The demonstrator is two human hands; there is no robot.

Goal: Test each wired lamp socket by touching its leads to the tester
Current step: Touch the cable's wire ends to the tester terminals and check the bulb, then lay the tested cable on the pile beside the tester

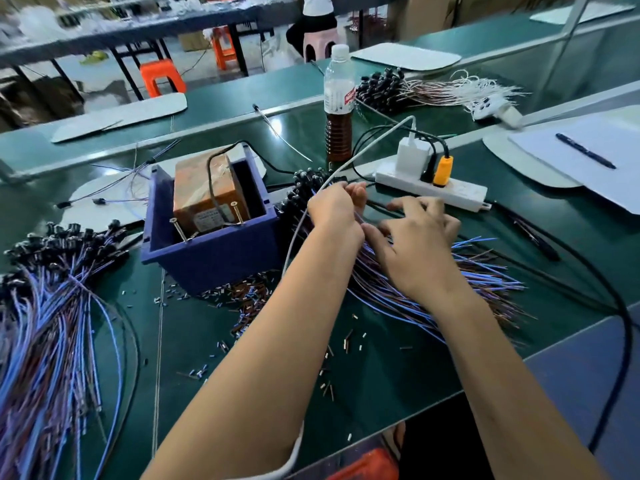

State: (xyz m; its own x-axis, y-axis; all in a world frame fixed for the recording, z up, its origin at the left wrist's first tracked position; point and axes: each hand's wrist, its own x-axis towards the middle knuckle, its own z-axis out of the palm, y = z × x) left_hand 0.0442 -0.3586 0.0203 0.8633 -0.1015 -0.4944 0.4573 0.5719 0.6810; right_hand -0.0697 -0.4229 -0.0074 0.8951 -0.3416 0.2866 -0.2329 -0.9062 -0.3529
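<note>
A heap of wired lamp sockets, black sockets with blue and brown leads, lies right of centre on the green table. My left hand is closed around a few leads near the sockets' black heads. My right hand rests flat on the leads, fingers spread. The tester, an orange-brown transformer with two upright screws, sits in a blue plastic box left of my hands. A second pile of wired sockets lies at the far left.
A white power strip with plugs lies behind my hands, beside a bottle of brown liquid. A white cable crosses my left wrist. Small sleeve offcuts litter the table. Papers with a pen lie at right. Another socket bundle is further back.
</note>
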